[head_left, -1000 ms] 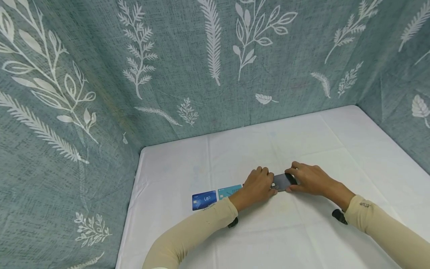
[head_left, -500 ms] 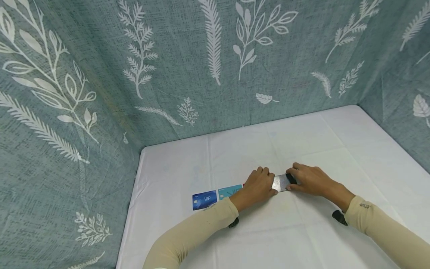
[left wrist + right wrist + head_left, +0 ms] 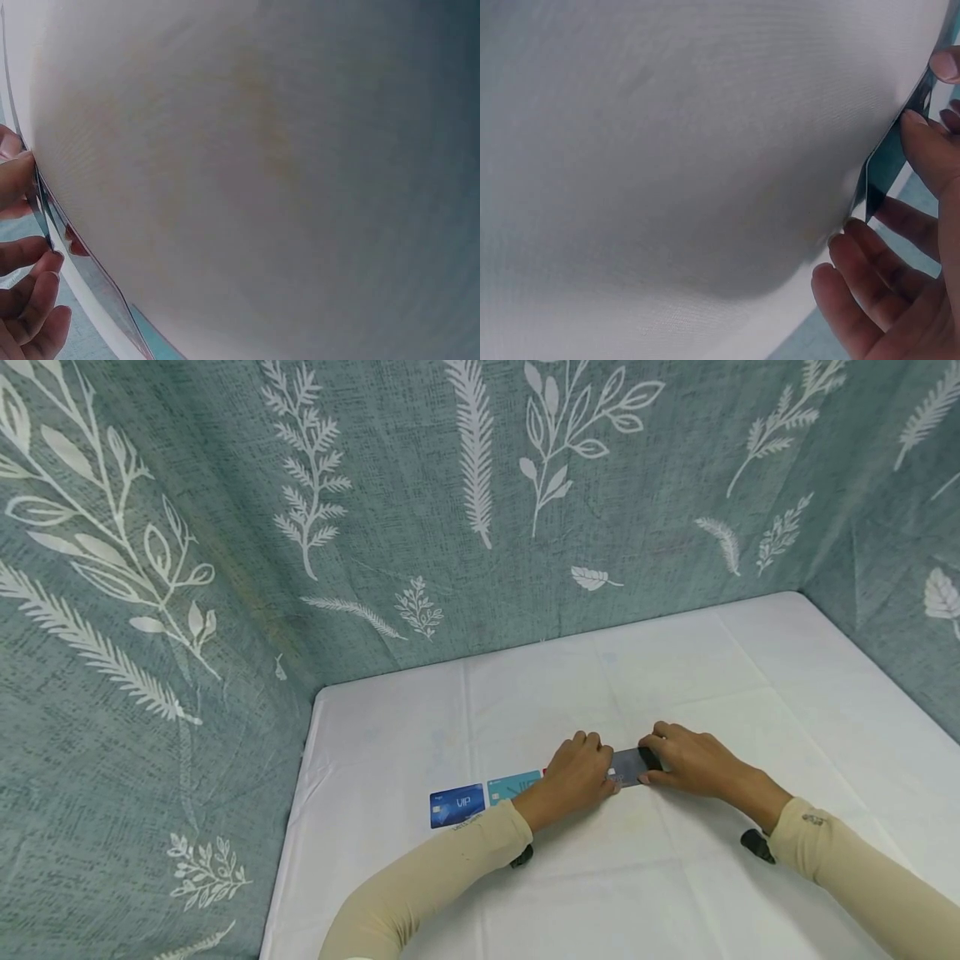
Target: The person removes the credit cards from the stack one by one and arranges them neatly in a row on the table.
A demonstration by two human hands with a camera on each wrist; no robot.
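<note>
A dark grey bank-style card (image 3: pixel 627 767) lies between the two hands on the white table. My right hand (image 3: pixel 693 760) pinches its right end between thumb and fingers; the right wrist view shows the thumb (image 3: pixel 928 146) on the card edge (image 3: pixel 885 169). At the card's left end, my left hand (image 3: pixel 576 771) holds it with thumb and fingertips, covering that edge. Left of the hands lie a teal card (image 3: pixel 513 784) and a dark blue card (image 3: pixel 457 806) marked VIP. A sliver of a red card (image 3: pixel 546 772) shows beside the left hand; the hand hides the remainder.
The white cloth-covered table (image 3: pixel 390 718) meets a blue-green leaf-patterned curtain (image 3: pixel 420 518) at the back and sides. Beneath the cuffs show black wrist-worn pieces, one on the left (image 3: pixel 521 857) and one on the right (image 3: pixel 758 845).
The card's face flashed silvery half a second ago and is dark grey with its print visible now, so its tilt or reflection changed. Both hands stay in nearly the same place.
</note>
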